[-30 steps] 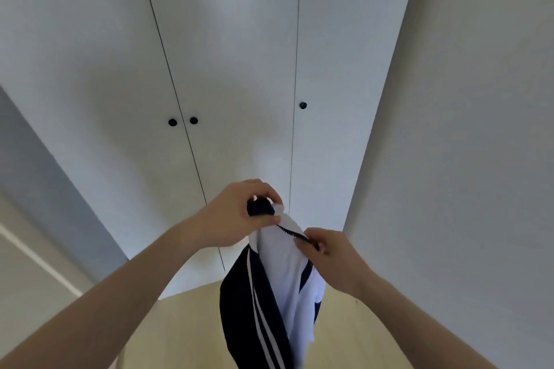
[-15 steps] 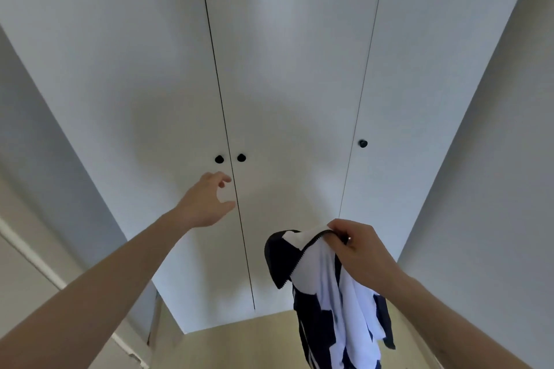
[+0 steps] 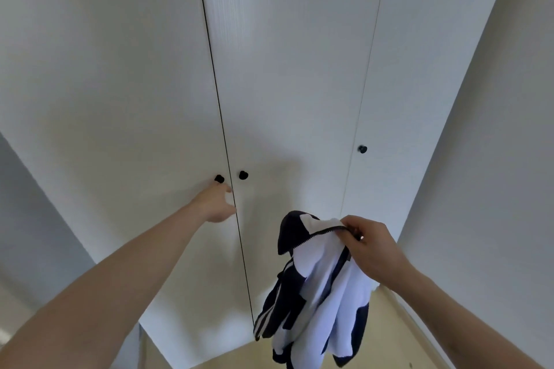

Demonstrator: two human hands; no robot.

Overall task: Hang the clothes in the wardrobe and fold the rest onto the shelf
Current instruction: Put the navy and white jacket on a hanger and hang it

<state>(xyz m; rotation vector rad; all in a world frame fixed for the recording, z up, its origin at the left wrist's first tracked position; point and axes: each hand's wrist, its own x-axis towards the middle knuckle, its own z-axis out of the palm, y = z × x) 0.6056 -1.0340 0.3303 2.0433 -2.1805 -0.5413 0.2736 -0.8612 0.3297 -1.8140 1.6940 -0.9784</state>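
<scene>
- Jacket (image 3: 317,287), navy and white with a zip and striped sleeve, hangs at about 5 o'clock in the view, clear of the floor and in front of the closed wardrobe (image 3: 293,75).
- Right hand (image 3: 370,244) pinches the jacket at its collar edge beside the zip teeth, fingers curled round the fabric; the rest dangles below in loose folds.
- Left hand (image 3: 216,204) reaches toward 11 o'clock, fingers relaxed and holding nothing, its fingertips just below the left knob (image 3: 219,179); contact with the knob cannot be told.
- Middle knob (image 3: 243,175) sits just across the door seam; a third knob (image 3: 363,149) lies well apart at 1 o'clock.
- The garment looks light, soft and limp, probably somewhat slick; it will sag and swing from one pinch.
- Holding at the collar or shoulders seems best for hanging it.
</scene>
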